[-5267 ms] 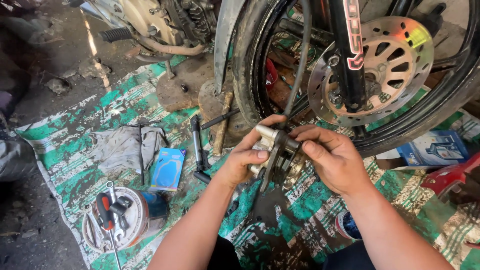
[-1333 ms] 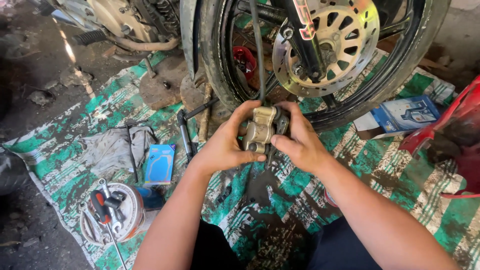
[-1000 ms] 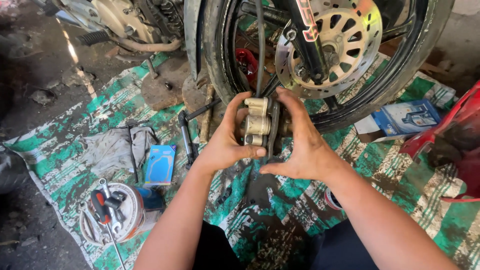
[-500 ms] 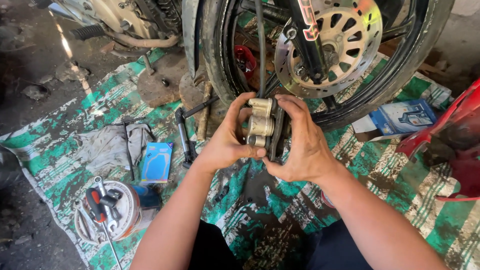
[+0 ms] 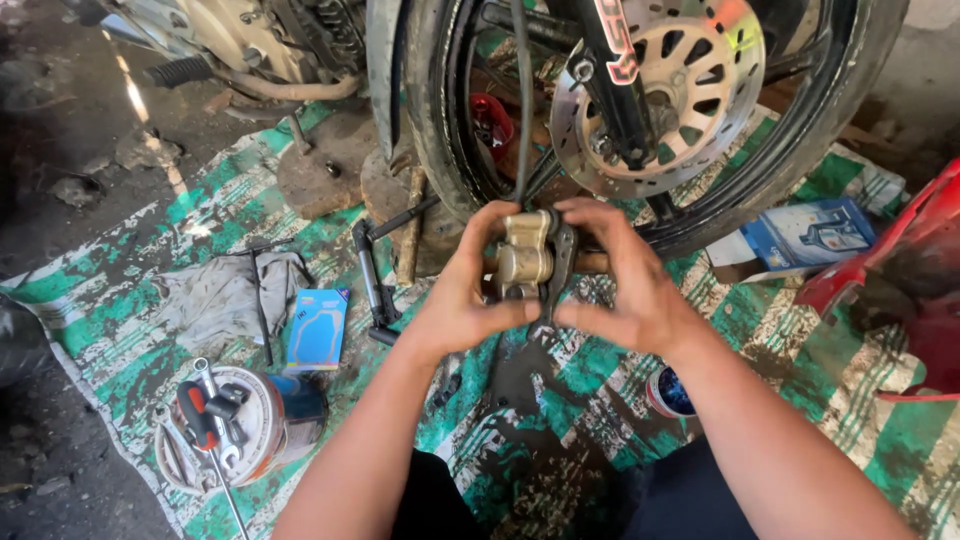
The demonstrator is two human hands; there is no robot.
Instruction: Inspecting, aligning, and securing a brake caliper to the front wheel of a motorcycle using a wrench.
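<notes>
Brake caliper (image 5: 527, 262) is still pinched between left hand (image 5: 462, 300) and right hand (image 5: 625, 285), now lowered slightly below brake disc (image 5: 660, 95).

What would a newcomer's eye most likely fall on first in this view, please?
Probably the gold-coloured brake caliper at centre, held between the left hand and right hand. Just above it is the perforated brake disc inside the black motorcycle wheel. Everything sits over a stained green-and-white mat, with a tool-filled tin at lower left.
</notes>
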